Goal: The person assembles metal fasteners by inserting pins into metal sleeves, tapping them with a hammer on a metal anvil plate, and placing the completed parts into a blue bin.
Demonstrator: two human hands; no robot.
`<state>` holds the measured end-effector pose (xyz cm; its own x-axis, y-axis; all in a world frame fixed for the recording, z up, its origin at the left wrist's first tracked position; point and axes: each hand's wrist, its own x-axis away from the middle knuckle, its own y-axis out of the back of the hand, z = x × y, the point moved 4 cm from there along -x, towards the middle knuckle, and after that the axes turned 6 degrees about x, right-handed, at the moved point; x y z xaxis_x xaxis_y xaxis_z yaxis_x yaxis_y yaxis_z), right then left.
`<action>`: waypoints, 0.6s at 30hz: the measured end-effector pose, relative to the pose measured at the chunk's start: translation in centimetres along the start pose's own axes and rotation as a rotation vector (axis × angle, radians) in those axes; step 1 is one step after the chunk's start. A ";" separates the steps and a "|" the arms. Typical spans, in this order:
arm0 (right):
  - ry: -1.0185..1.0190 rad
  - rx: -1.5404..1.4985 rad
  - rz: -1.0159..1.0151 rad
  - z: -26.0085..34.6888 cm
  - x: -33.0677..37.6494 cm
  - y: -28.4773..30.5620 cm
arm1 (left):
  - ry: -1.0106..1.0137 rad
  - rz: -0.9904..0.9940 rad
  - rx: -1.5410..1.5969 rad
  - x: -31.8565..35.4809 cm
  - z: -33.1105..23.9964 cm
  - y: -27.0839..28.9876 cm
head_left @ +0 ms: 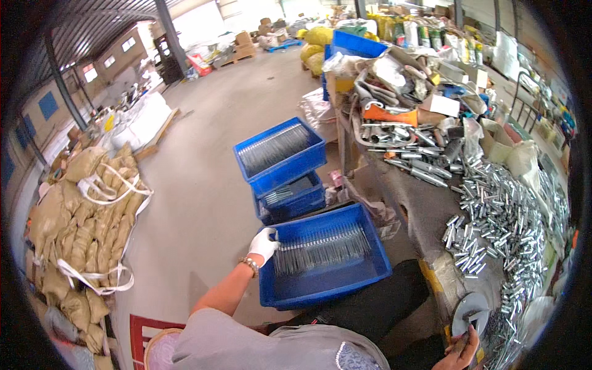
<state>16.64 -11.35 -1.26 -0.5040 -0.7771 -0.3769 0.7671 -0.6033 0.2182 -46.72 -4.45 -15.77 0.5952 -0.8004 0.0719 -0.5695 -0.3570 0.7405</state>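
My left hand point(264, 244), in a white glove with a bracelet at the wrist, reaches into a blue plastic crate point(290, 291) at its left side and rests on a row of thin metal rods point(320, 249) lying in it. My bare right hand point(459, 351) sits at the lower right on the workbench edge, fingers closed on a small dark part just below a round metal disc point(468, 309). A heap of short shiny metal tubes point(505, 222) covers the bench beside it.
Two more blue crates point(280, 151) with rods are stacked on the concrete floor ahead. The long bench point(419, 203) at right holds tools, tubes and clutter. Tan sacks point(86, 209) are piled at left. A red stool frame point(139, 333) stands at lower left.
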 end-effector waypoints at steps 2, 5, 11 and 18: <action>0.013 0.017 0.013 -0.3 0.2 0.4 | 0.040 0.043 -0.034 0.2 0.9 -0.6; 0.036 0.060 0.009 -0.5 0.4 1.2 | 0.067 0.062 -0.035 0.9 1.6 -0.7; -0.109 0.217 -0.118 -3.7 -0.3 1.8 | 0.054 0.025 0.048 0.6 3.8 0.4; 0.039 0.167 -0.007 -4.1 -0.5 2.0 | 0.243 0.167 0.040 -0.6 2.8 1.1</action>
<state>20.03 -11.43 -4.39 -0.4909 -0.7671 -0.4130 0.6854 -0.6327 0.3605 -49.27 -5.75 -16.86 0.6067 -0.7126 0.3523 -0.6902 -0.2523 0.6782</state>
